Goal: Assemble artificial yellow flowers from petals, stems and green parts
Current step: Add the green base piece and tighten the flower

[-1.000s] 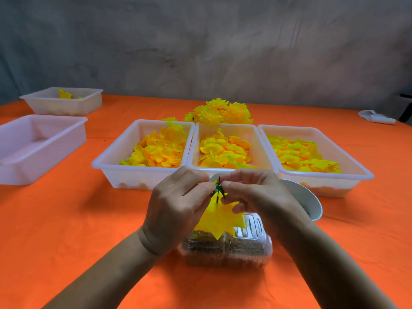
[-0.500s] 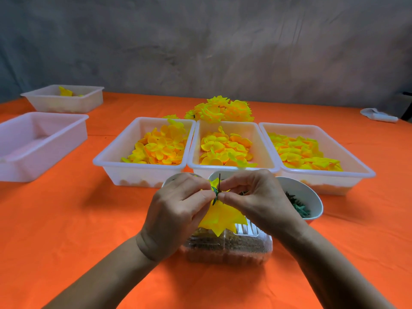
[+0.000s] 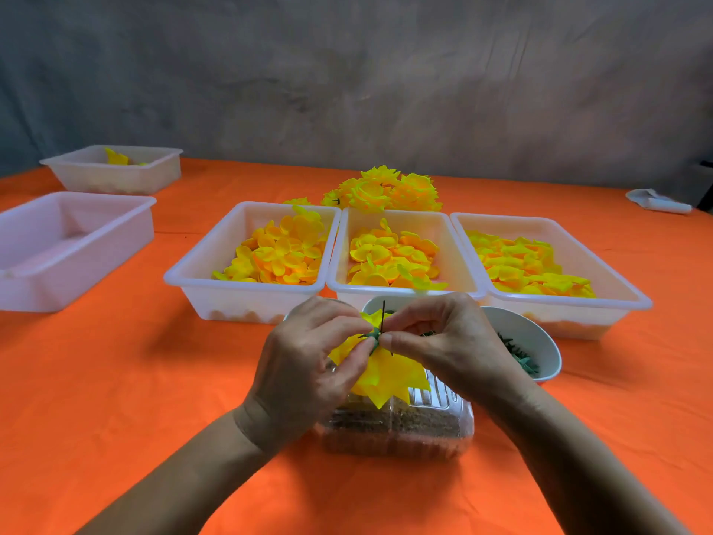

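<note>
Right up front, left hand (image 3: 304, 364) and right hand (image 3: 443, 341) meeting fingertip to fingertip over a clear plastic container (image 3: 397, 426) on the orange table (image 3: 115, 399). Left fingers curled, pinching the yellow petal piece (image 3: 386, 374) and the small green part (image 3: 373, 335) sitting on it. Right thumb and forefinger pinching the thin dark stem (image 3: 383, 316), standing upright through that green part. Petal piece hanging down below the fingers, pointed tips toward the container.

Just behind the hands, two white bowls; the right bowl (image 3: 536, 334) holding dark green bits (image 3: 519, 357), the other mostly hidden. Further back, three white trays side by side, touching: left tray (image 3: 193, 272), middle tray (image 3: 455, 272), right tray (image 3: 625, 295), all with loose yellow petals (image 3: 277, 256). Heap of finished yellow flowers (image 3: 386, 189) behind the middle one. Off to the left, a pinkish tray (image 3: 77, 241), and a smaller white tray (image 3: 115, 175) beyond it with a bit of yellow inside. Far right edge, something white and small, too blurry to call.
</note>
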Demonstrator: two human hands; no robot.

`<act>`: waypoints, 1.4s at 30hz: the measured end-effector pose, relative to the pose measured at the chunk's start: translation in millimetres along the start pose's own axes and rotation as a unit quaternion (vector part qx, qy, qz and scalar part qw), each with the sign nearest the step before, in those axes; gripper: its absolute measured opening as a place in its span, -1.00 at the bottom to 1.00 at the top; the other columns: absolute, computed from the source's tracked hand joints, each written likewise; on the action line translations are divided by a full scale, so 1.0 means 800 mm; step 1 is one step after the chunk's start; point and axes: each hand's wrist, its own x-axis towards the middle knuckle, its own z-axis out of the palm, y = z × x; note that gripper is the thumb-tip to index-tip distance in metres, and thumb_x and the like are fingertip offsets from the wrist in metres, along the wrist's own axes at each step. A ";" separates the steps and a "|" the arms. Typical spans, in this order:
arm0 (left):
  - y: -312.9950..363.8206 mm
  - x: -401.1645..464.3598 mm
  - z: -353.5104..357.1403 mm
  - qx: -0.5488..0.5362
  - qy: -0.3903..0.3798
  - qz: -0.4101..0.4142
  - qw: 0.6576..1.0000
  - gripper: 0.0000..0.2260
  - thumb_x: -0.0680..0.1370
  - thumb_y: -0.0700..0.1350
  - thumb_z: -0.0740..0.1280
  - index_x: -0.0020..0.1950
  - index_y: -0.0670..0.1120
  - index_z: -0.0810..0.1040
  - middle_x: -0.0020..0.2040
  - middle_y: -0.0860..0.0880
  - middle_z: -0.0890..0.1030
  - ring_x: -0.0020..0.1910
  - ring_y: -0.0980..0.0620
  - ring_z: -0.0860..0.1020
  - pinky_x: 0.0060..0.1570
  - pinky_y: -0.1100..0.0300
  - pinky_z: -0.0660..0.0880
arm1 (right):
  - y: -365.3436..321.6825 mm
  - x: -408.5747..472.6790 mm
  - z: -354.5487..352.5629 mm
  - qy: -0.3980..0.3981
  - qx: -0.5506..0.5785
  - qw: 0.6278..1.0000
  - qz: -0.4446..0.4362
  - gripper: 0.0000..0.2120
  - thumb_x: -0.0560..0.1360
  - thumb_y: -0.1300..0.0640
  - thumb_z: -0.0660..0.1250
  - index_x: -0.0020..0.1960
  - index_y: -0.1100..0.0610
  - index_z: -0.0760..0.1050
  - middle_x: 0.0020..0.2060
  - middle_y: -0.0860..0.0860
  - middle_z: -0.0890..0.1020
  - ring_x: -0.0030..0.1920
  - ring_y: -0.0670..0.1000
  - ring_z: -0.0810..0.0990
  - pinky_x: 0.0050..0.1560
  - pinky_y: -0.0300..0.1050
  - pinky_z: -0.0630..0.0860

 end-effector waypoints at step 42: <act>0.003 0.022 -0.021 -0.116 -0.080 -0.223 0.964 -0.91 0.35 -0.26 0.52 -0.20 -0.10 0.71 -0.15 0.09 0.64 -0.06 0.20 0.56 0.02 0.39 0.42 | 0.025 -0.006 -0.007 0.042 0.027 0.998 -0.028 -0.90 0.39 0.20 0.48 -0.19 0.00 0.68 -0.34 -0.15 0.67 -0.30 -0.23 0.57 -0.25 -0.37 0.43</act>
